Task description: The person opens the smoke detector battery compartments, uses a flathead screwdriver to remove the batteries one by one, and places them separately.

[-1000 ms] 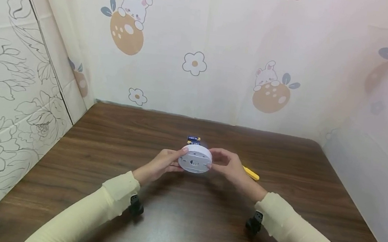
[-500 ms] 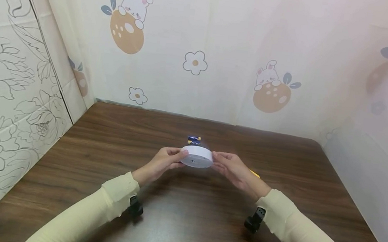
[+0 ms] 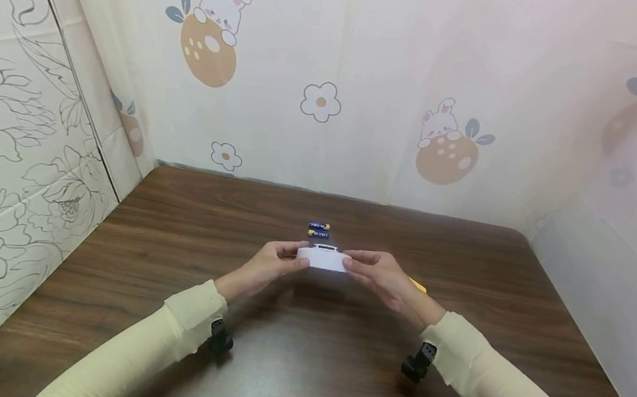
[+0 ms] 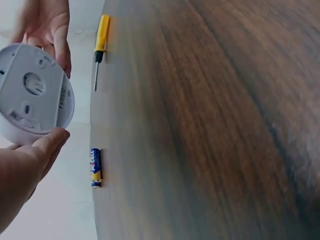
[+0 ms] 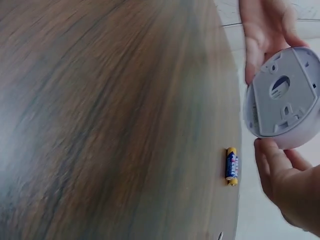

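Both my hands hold a round white smoke detector (image 3: 322,260) above the table, edge-on in the head view with a dark-slotted raised part on top. My left hand (image 3: 266,264) pinches its left rim, thumb on the near side. At the opposite rim, my right hand (image 3: 384,281) grips it the same way. The left wrist view shows the smoke detector's (image 4: 46,107) flat underside, with slots and a round central opening. That same face of the smoke detector (image 5: 300,102) appears in the right wrist view. Some fingers are hidden behind it.
Two blue and yellow batteries (image 3: 318,230) lie on the brown wooden table (image 3: 301,354) beyond the hands. A screwdriver with a yellow handle (image 4: 102,34) lies to the right, mostly behind the right hand in the head view. A patterned curtain (image 3: 371,47) hangs behind the table.
The smoke detector has tilted from showing its underside to edge-on, its raised slotted part now visible. The right hand has settled its grip on the rim. Batteries and screwdriver stay put.
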The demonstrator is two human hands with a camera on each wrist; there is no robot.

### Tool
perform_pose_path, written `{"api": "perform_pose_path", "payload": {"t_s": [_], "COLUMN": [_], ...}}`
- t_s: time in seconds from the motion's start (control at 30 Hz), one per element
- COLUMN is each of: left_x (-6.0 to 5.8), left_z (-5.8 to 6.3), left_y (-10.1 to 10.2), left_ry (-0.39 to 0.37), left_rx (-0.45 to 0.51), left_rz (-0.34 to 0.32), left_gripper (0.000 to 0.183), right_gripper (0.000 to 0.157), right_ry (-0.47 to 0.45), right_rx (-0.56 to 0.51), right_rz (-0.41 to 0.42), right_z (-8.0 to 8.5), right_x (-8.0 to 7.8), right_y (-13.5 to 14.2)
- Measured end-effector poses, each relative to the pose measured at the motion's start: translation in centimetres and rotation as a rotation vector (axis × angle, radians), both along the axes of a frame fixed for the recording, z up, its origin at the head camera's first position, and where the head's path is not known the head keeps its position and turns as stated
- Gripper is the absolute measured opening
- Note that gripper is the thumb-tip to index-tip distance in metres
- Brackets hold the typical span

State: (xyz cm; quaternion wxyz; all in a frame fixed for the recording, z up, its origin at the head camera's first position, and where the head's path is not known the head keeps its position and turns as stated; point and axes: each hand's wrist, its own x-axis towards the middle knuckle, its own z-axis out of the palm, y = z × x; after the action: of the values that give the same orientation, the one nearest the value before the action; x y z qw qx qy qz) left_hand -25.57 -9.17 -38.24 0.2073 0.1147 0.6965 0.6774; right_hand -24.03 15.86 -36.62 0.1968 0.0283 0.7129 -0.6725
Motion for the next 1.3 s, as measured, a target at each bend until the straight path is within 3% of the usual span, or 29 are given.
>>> {"api": "perform_pose_path", "payload": {"t_s": [0.17, 0.33, 0.67, 0.87, 1.17, 1.3], "left_x": [-0.1, -0.3, -0.9, -1.2, -1.9, -2.4], "left_z": [0.3, 0.2, 0.0, -0.5, -0.9, -1.2], "left_y": [-0.1, -0.2, -0.5, -0.3, 0.2, 0.6], "left_ry": [0.043, 0.131, 0.332, 0.439, 0.61, 0.637], "left_rx": [-0.07, -0.142, -0.289, -0.359, -0.517, -0.563], "left_rz": [-0.053, -0.101, -0.211, -0.223, -0.253, -0.26], "left_gripper": [0.059, 0.059, 0.069, 0.075, 0.077, 0.077], "right_gripper": [0.06, 0.059, 0.058, 0.06, 0.063, 0.061], "right_ry": [0.128, 0.277, 0.494, 0.614, 0.648, 0.654], "right_rx": [0.175, 0.265, 0.293, 0.364, 0.513, 0.536], "right_rz": [0.023, 0.078, 0.18, 0.223, 0.254, 0.275], "right_z": [-0.6, -1.1, -2.0, -2.4, -2.7, -3.1], "right_x": [0.0, -0.1, 0.1, -0.1, -0.4, -1.0], "right_y": [-0.1, -0.1, 0.0, 0.2, 0.4, 0.4]}}
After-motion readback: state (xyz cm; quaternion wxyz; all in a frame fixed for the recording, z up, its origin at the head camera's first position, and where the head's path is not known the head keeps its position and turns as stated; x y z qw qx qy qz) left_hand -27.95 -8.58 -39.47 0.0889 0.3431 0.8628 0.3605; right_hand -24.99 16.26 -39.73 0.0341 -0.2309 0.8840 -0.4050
